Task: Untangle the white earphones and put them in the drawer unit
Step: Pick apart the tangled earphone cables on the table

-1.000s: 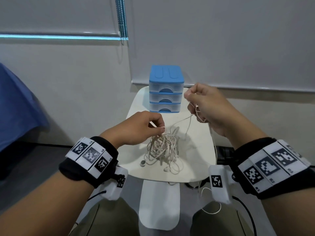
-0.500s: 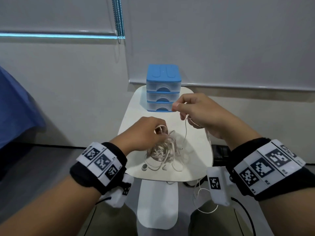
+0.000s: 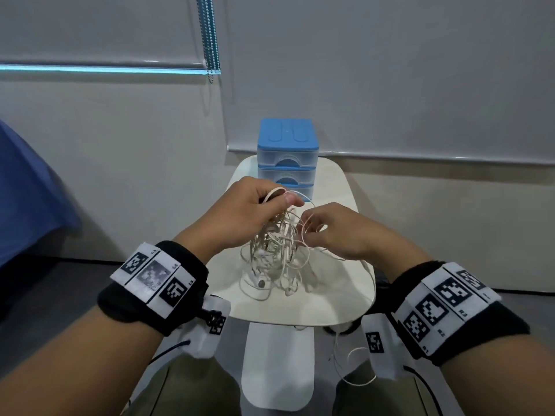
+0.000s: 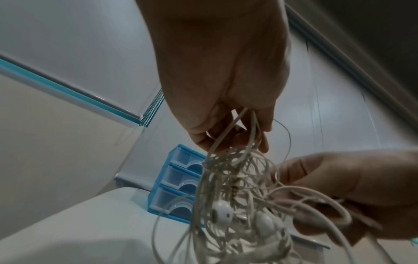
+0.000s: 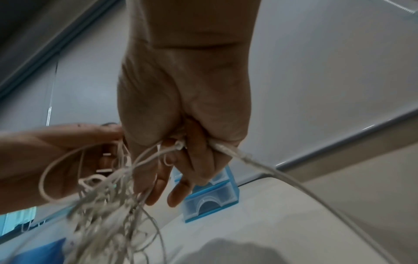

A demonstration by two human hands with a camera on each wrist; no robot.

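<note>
Both hands closed in; left hand [image 3: 249, 208] and right hand [image 3: 339, 232] each pinch tangled white earphones [image 3: 276, 253]; drawer unit [image 3: 287, 157] at 12 o'clock shut, untangling unfinished.

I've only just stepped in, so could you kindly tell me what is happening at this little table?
A person is working on a tangle of white earphones. The left hand pinches a bunch of cable loops and lifts them above the white table, while the right hand picks at strands beside it. The blue drawer unit at the table's far end has all its drawers shut.
</note>
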